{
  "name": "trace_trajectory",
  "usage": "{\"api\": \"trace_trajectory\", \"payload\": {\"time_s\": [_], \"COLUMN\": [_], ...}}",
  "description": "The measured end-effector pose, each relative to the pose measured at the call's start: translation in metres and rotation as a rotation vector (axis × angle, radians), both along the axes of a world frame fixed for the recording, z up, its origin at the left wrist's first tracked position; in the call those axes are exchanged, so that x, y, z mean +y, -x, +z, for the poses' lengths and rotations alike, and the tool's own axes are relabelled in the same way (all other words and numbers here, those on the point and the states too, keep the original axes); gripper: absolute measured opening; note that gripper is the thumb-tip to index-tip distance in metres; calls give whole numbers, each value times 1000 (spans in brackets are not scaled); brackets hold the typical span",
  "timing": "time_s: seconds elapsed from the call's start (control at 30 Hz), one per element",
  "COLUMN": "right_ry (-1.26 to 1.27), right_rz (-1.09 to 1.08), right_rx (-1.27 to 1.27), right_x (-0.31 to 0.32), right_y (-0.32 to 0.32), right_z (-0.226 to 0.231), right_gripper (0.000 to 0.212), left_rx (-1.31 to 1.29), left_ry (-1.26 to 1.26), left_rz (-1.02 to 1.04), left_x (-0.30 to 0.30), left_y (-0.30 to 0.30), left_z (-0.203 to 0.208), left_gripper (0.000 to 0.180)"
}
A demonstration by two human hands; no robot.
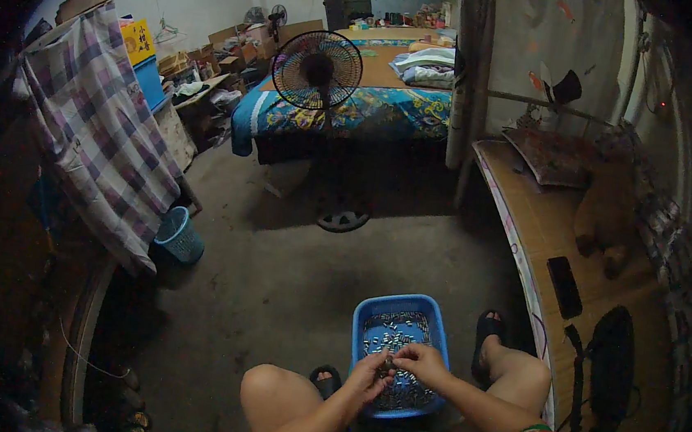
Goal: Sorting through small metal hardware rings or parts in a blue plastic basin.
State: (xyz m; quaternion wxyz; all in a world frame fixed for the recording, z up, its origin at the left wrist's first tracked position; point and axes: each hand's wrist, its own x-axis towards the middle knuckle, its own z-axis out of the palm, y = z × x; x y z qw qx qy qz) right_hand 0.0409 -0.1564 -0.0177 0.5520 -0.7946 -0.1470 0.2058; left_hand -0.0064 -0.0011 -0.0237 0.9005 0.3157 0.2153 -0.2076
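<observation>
Between my knees is a blue plastic basket (pixel 360 320), strewn with many small, shiny, silver-coloured pieces (pixel 398 336) that look like short metal cylinders. My left hand (pixel 369 376) is over the basket's near left part with its fingers curled closed. From the right, my right hand (pixel 423 365) reaches in, thumb and forefinger pinched together against the left fingertips. Both hands meet above the pieces. Something small and dark shows between the fingertips, too small to make out.
To my right a wooden bench (pixel 520 206) carries a black phone (pixel 564 287) and a dark bag (pixel 611 363). A standing fan (pixel 318 69) faces me before a bed (pixel 388 109). A blue-green waste bin (pixel 180 236) stands left, beside a checked cloth (pixel 107 129).
</observation>
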Motion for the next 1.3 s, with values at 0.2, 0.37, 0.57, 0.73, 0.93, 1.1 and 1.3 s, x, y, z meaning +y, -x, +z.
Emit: {"api": "trace_trajectory", "payload": {"time_s": [0.2,0.37,0.57,0.73,0.93,1.1,1.3], "right_ry": [-194,29,-275,-258,-197,-216,-532], "right_rz": [-16,30,-1,34,-19,-11,-289], "right_rx": [106,-156,131,253,402,552,886], "right_x": [2,3,4,1,-3,-6,-6], "right_y": [4,4,3,1,-5,-9,-10], "right_z": [2,19,9,6,9,4,10], "right_gripper": [13,13,14,13,18,21,20], "left_rx": [35,26,0,0,-45,-33,-12], "left_ry": [-27,66,82,39,55,62,11], "left_rz": [16,-20,-14,-18,-67,-25,85], "left_x": [-3,0,0,0,1,5,8], "left_y": [0,-2,-1,0,-1,-4,-6], "left_z": [8,4,7,-2,5,-8,-8], "left_gripper": [24,22,20,18,19,23,27]}}
